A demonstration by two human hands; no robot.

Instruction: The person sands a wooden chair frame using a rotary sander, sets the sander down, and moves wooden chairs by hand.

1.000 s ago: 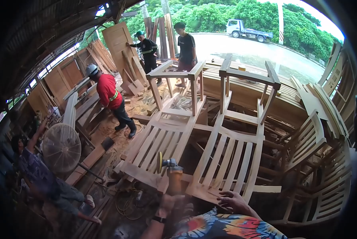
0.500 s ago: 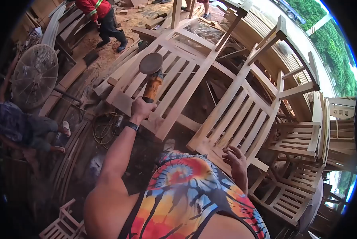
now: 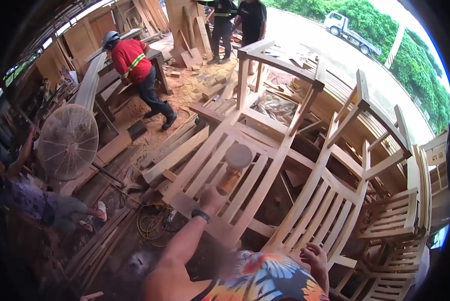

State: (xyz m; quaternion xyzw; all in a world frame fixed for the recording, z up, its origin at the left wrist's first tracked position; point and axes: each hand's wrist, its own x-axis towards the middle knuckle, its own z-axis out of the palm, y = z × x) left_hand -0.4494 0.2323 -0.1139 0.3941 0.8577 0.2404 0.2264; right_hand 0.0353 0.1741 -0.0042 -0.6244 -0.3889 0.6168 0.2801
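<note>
My left hand (image 3: 213, 200), a dark band at its wrist, is wrapped around an orange angle grinder (image 3: 229, 180). The tool's round disc faces up, over the slats of a pale wooden chair (image 3: 248, 189) lying on its back. Whether the disc touches the wood I cannot tell. Beside that chair lies a second slatted chair (image 3: 312, 218), also with its legs sticking out away from me. My right hand (image 3: 315, 258) is near the second chair's lower end, close to my body, with its fingers loosely bent, apart and holding nothing.
A large fan (image 3: 68, 142) stands at left, with a seated person (image 3: 39, 200) by it. A person in red (image 3: 137, 65) is farther back. Cables (image 3: 152, 228) and planks lie on the floor. More chairs (image 3: 390, 213) are stacked at right.
My view has tilted up, so the scene sits lower and two people in black appear at the back. My left hand still holds the grinder, now lower over the chair's slats.
</note>
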